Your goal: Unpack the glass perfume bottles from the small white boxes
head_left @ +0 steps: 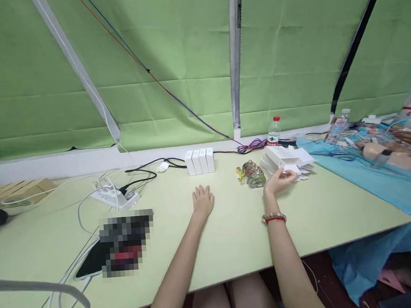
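My left hand (202, 202) rests flat on the table with its fingers a little apart and holds nothing. Off to the right, my right hand (280, 182), with a beaded bracelet (274, 217) at the wrist, has its fingers closed on a white carton (291, 168) at the front of a loose pile. Behind it are more folded white cartons (278, 157), some with flaps up. Just left of that hand lie several clear glass bottles (255, 178) and small yellow caps (241, 174). Beyond my left hand, a row of closed white boxes (199, 162) stands upright.
A power strip (115, 196) with cables and a tablet-like device (93, 258), partly blurred, lie on the left. Brown boxes (35, 188) are at the far left. A red-capped water bottle (273, 131) stands at the back. On the right are blue sheeting (354, 171) and another person's hand (410, 138).
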Demonstrator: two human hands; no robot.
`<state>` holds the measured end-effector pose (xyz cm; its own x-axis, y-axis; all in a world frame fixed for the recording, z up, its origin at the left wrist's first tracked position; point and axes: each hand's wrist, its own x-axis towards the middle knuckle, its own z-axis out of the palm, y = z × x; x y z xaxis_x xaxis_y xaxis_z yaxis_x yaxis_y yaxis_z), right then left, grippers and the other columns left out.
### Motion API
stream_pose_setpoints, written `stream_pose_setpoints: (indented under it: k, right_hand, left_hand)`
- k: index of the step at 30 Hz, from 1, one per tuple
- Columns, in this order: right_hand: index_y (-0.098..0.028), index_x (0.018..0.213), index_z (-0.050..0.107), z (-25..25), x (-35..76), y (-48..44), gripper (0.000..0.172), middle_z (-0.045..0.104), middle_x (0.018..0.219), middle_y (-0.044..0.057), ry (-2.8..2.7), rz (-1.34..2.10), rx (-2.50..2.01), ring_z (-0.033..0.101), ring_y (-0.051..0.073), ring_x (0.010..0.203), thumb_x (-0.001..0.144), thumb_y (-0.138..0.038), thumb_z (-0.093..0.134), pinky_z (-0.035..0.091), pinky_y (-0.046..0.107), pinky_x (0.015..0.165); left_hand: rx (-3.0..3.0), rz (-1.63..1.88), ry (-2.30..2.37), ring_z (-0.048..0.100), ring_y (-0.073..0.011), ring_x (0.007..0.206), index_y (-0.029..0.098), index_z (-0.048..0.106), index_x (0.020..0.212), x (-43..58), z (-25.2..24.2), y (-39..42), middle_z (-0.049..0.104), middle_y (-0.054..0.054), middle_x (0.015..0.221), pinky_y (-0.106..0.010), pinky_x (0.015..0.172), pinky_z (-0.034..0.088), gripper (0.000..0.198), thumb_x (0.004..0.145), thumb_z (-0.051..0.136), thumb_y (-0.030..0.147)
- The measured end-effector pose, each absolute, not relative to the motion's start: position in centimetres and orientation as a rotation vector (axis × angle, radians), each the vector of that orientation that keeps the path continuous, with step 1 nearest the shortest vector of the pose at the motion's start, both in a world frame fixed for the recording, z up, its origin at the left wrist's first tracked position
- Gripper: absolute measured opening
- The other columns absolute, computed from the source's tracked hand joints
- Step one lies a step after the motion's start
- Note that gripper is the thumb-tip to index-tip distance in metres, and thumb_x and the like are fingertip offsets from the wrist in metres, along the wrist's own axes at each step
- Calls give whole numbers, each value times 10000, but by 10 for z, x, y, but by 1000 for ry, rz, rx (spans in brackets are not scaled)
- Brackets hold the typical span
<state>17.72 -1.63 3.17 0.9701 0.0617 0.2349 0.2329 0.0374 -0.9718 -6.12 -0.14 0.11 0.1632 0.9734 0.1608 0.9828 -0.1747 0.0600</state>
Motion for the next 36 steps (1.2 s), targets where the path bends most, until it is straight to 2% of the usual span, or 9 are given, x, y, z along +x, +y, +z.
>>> stream_pose_setpoints:
  k: [4,9,13,16,18,21,27,31,36]
  right_hand:
    - [-196,1057,372,30,180,-16,254,528,991,145,-240,-168,-1627,548,222,927,831,-225,260,459,328,747]
    - [-166,1181,343,24,188,-14,354,514,1012,157,-211,-185,-1696,559,223,976,851,-217,223,474,333,779]
    - [-156,1331,148,17,195,-8,479,462,1166,187,-272,-220,-1635,512,218,1106,869,-244,241,481,326,824]
    - [-164,1371,-29,14,198,-5,590,344,1323,204,-292,-196,-1596,419,223,1224,867,-254,266,449,350,906]
    - [-176,1376,-91,14,199,-5,621,261,1388,202,-296,-170,-1591,352,227,1277,866,-250,256,421,372,944]
    - [-167,1384,-62,14,199,-7,610,211,1421,198,-295,-125,-1583,322,222,1297,861,-248,242,403,365,962]
    - [-191,1373,81,14,199,-9,554,311,1377,186,-240,-165,-1581,450,209,1202,849,-235,257,469,326,872]
    - [-184,1366,67,13,199,-7,517,490,1194,178,-274,-109,-1560,602,200,986,878,-248,227,484,336,835]
    - [-178,1302,177,12,200,-6,435,550,1053,146,-265,-97,-1494,628,189,892,893,-311,240,491,324,805]
  left_hand:
    - [-2363,-241,-1997,277,-286,1318,152,384,1323,-61,2,-2,332,-158,1417,-438,1062,227,477,886,251,288]
    - [-2364,-255,-1995,279,-285,1318,153,385,1322,-60,2,-3,340,-153,1414,-440,1062,227,475,885,253,286]
    - [-2367,-257,-2011,272,-281,1323,163,379,1328,-60,2,-3,332,-143,1421,-443,1065,223,474,888,254,288]
    - [-2361,-253,-2016,262,-282,1328,161,378,1331,-60,1,-3,328,-145,1423,-435,1071,217,476,890,252,290]
    - [-2363,-246,-2015,258,-284,1329,159,376,1333,-59,0,-4,327,-147,1422,-431,1073,215,478,891,247,292]
    - [-2367,-244,-2009,255,-288,1330,155,372,1335,-59,-1,-4,324,-153,1423,-431,1075,213,481,892,243,291]
    - [-2365,-238,-2011,258,-289,1329,153,370,1336,-59,-1,-4,324,-157,1421,-433,1077,210,483,889,247,290]
    - [-2377,-246,-2006,251,-295,1331,146,372,1334,-59,-1,-5,317,-164,1422,-434,1077,207,486,890,238,290]
    - [-2380,-242,-2018,246,-288,1334,151,368,1335,-58,1,-6,316,-152,1426,-433,1079,207,485,889,238,290]
